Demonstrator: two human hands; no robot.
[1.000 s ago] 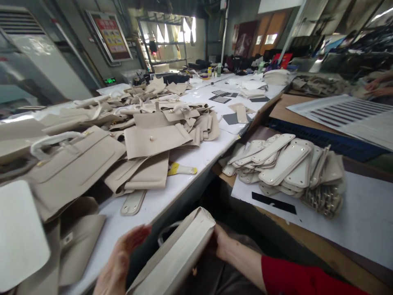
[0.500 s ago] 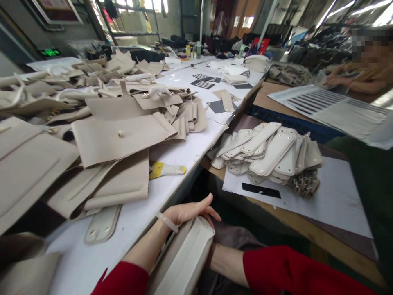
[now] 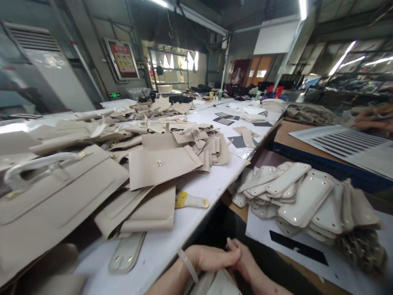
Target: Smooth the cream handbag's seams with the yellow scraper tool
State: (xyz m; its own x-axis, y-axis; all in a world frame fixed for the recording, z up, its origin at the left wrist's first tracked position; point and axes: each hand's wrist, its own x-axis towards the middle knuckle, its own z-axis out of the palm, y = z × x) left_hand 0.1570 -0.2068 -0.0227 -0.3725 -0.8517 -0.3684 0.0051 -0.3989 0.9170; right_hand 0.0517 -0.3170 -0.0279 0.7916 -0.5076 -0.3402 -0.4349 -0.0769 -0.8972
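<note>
At the bottom edge, a beige leather bag piece [image 3: 219,284] with a pale inner side lies under my hands, mostly out of frame. My left hand [image 3: 213,259], with a clear band [image 3: 188,265] at the wrist, is closed over its far end. From the other side my right hand [image 3: 245,260] closes in, its fingers meeting the left ones; part of the grip is hidden. Nearest on the white table [image 3: 172,254] lies a leather strip with metal studs [image 3: 125,256]. Beyond it is a yellow-and-white brush or scraper [image 3: 193,200], partly covered by leather panels [image 3: 153,205].
A large heap of beige bag parts [image 3: 166,166] covers the table's left side. To the right, studded strips [image 3: 301,196] are piled on a lower board with a black template [image 3: 297,246]. Another person's arm [image 3: 373,116] shows behind a slotted sheet [image 3: 346,141].
The view has tilted up and turned left, so the scene sits lower and further right. The bag piece has dropped mostly out of frame. My right hand has come into sight beside the left.
</note>
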